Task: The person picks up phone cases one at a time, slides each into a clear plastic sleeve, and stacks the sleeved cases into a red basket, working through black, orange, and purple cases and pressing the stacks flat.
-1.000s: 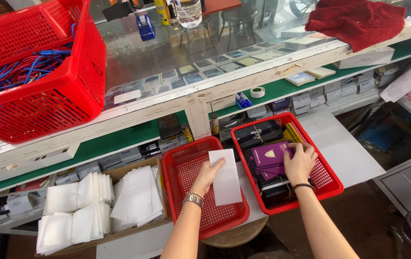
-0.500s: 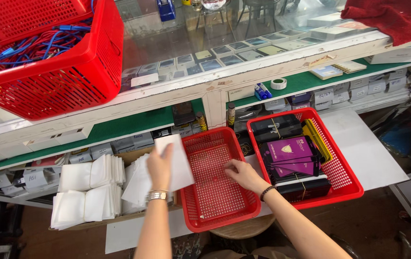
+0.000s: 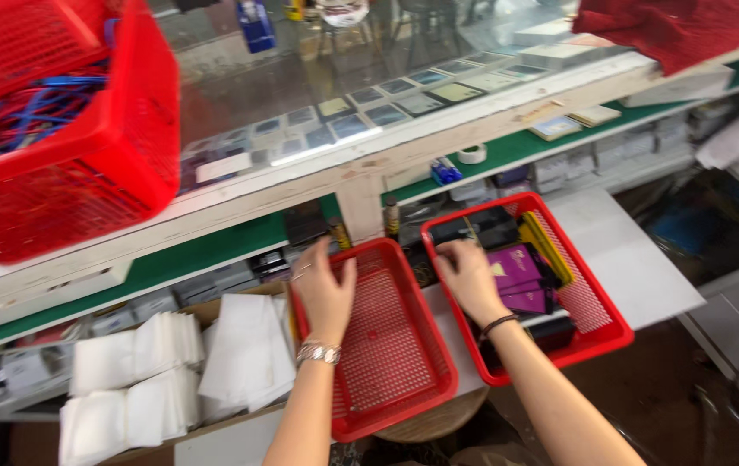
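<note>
**Two hands at two red trays, the right one nearer the purple box**

The right hand (image 3: 471,278) rests on the near-left part of the right red tray (image 3: 607,332), fingers spread and bent down onto dark items; whether it actually grips one is hidden under the palm, so I cannot tell. The purple box (image 3: 521,276) lies just to the right of that hand, touching or nearly touching the fingertips, with its long axis running from far-left to near-right along the tray. A yellow strip (image 3: 551,250) lies beside the box on its right side, on the same slant. The right hand is clearly the closer one to the box; the left is a whole tray away.

The left hand (image 3: 326,289) sits over the far-left corner of the left red tray (image 3: 404,380), fingers loosely open, holding nothing that shows. This tray's perforated floor shows bare. To its left a cardboard box (image 3: 214,312) holds stacks of white pouches (image 3: 244,358), flat and roughly square, lying in leaning piles.

Far left on the upper shelf stands a big red basket (image 3: 141,129) with blue cables (image 3: 33,121) inside. Along the glass shelf runs a row of small flat square packs (image 3: 404,97), pale and blue-grey. On the green ledge below sit a white tape roll (image 3: 471,154) and a small blue object (image 3: 445,170). A red cloth (image 3: 663,30) hangs at the far right.
</note>
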